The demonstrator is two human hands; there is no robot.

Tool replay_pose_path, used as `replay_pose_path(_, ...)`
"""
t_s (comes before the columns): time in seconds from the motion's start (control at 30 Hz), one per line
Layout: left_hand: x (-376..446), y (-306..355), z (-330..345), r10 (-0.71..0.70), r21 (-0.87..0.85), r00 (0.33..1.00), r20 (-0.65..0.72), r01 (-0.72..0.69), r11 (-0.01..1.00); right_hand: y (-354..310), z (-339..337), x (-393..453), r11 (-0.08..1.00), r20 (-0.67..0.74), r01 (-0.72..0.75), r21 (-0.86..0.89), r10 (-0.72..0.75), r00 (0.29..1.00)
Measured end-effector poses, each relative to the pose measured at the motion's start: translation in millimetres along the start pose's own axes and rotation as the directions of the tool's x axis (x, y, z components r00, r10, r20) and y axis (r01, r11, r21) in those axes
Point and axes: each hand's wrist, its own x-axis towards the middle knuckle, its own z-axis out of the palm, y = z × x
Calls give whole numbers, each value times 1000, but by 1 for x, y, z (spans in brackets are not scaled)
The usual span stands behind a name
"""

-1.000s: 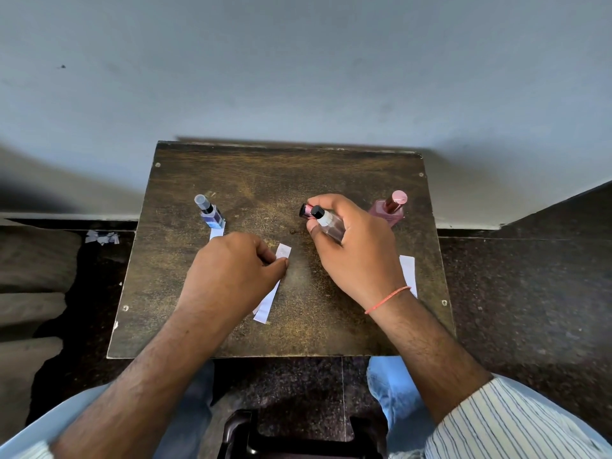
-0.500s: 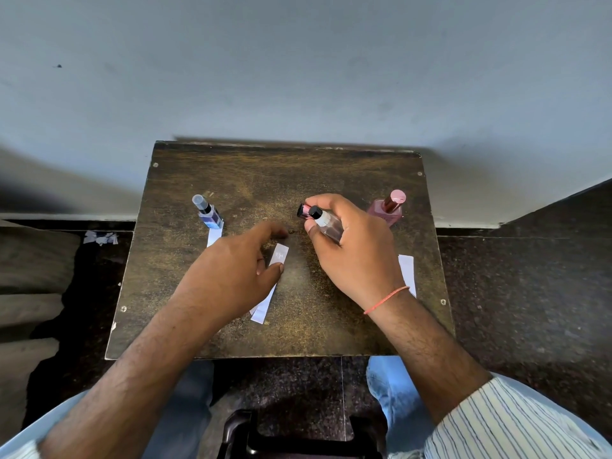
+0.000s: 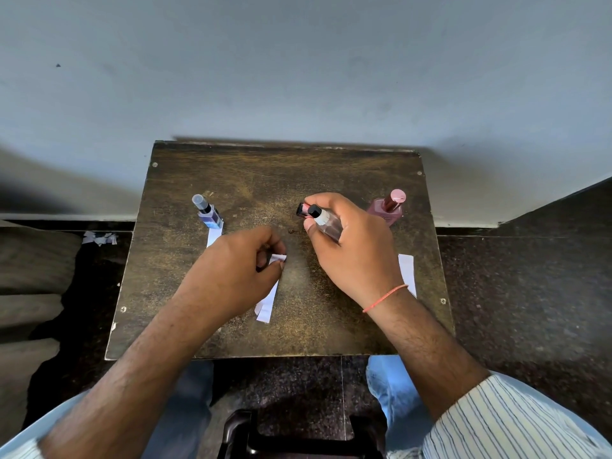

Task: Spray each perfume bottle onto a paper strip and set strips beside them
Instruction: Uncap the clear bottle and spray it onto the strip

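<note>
Left hand (image 3: 236, 270) hides most of strip (image 3: 267, 306)

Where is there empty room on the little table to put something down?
The back of the table, behind the blue bottle and pink bottle, is bare. So is the near left corner. The middle is crowded by the left hand, right hand and paper strips.
</note>
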Motion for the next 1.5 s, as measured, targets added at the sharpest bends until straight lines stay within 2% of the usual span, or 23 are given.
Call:
replay_pose_path(0.27, 14, 9, 13, 40, -97, 986, -162, -56, 994, 3, -4, -4, 1000, 7, -12, -23, 12, 1000)
replay_pose_path(0.5, 18, 12, 21, 81, -27, 960, -269, -92, 995, 7, -9, -8, 1000, 2, -5, -11, 5, 1000)
replay_pose_path(0.73, 13, 13, 20, 92, 65, 959, -268, -77, 995, 4, -9, -8, 999, 16, -6, -33, 7, 1000)
replay_pose_path(1.1, 8, 7, 17, 71, 68, 974, -214, -58, 996, 2, -5, -7, 1000, 30, 3, -30, -3, 1000)
replay_pose_path(1.17, 8, 5, 15, 49, -13, 978, -202, -53, 999, 1, -4, -7, 1000, 39, -18, 10, 18, 999)
replay_pose_path(1.27, 8, 5, 13, -18, -287, 987, -158, -28, 957, -3, -4, -6, 988, 65, -90, 129, 82, 995)
replay_pose_path(1.4, 2, 8, 7, -100, -628, 990, -96, 18, 778, -9, -4, -3, 955, 107, -134, 266, 109, 988)
replay_pose_path(1.5, 0, 11, -2, -115, -749, 992, -59, 32, 662, -11, -2, -3, 959, 122, -96, 266, 65, 990)
